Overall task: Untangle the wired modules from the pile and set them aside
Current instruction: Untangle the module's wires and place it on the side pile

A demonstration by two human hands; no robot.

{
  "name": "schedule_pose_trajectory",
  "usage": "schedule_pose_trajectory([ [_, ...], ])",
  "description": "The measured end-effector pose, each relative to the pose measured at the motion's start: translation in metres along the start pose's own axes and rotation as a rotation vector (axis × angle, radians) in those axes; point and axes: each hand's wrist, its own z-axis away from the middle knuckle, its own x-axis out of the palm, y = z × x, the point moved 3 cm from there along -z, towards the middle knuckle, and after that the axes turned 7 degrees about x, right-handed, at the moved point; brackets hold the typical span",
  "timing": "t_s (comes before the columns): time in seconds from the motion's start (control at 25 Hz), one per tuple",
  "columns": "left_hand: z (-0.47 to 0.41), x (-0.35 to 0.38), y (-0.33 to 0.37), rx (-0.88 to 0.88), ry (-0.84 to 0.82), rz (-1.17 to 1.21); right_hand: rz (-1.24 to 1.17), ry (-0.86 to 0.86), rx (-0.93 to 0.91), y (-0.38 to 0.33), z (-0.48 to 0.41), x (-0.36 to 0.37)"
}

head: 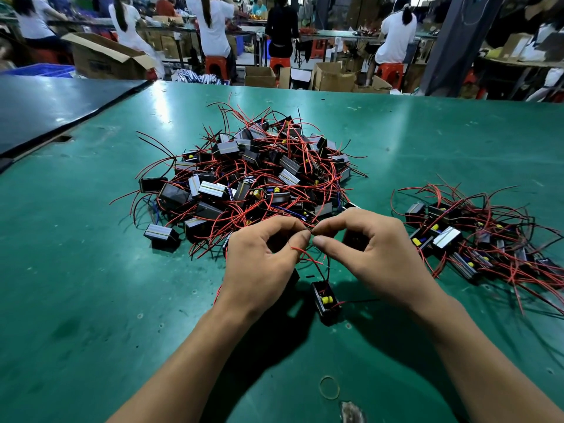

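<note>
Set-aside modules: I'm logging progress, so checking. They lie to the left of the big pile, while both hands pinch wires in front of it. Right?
No. The head view shows the set-aside modules to the right of the big pile, not the left. The rest stands: the left hand and right hand both pinch wires in front of it.

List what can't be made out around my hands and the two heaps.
All from the head view:
- How the wires are knotted: too small, and covered by the fingertips of the left hand and right hand.
- Whether the loose module rests on the table or hangs: unclear from above.
- The dark thing beneath the left hand: mostly hidden by it.
- The set-aside heap: cut off by the right edge.
- The pile: lower modules buried.
</note>
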Motion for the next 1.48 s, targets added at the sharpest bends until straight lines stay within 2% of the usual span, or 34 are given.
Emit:
schedule_pose_trajectory([
  [0.12, 0.000, 0.000, -0.001, -0.040, -0.034, 0.022, 0.137, 0.054, -0.187, 0.001, 0.001, 0.000],
  [0.24, 0.000, -0.001, 0.000, -0.058, -0.055, 0.036, 0.229, 0.089, -0.290, 0.006, 0.001, -0.001],
  [0.4, 0.001, 0.000, 0.002, -0.026, -0.097, 0.011, 0.206, 0.108, -0.276, 0.008, 0.000, -0.003],
  [0.56, 0.000, 0.000, 0.001, -0.003, -0.098, -0.023, 0.187, 0.049, -0.255, 0.007, -0.001, -0.002],
  [0.68, 0.002, 0.002, 0.003, 0.039, -0.082, -0.032, 0.147, 0.055, -0.161, 0.003, -0.001, -0.002],
  [0.84, 0.003, 0.001, 0.009, 0.156, -0.015, -0.111, -0.040, 0.007, 0.142, 0.006, 0.000, 0.005],
  [1.12, 0.004, 0.002, 0.011, 0.125, -0.011, -0.058, -0.369, -0.144, 0.407, 0.012, -0.001, 0.007],
  [1.24, 0.003, -0.001, 0.007, 0.053, 0.004, -0.003, -0.346, -0.148, 0.333, 0.008, 0.002, 0.004],
  [1.48, 0.002, -0.002, 0.002, -0.019, 0.021, -0.001, -0.011, -0.016, 0.000, 0.001, 0.001, -0.001],
])
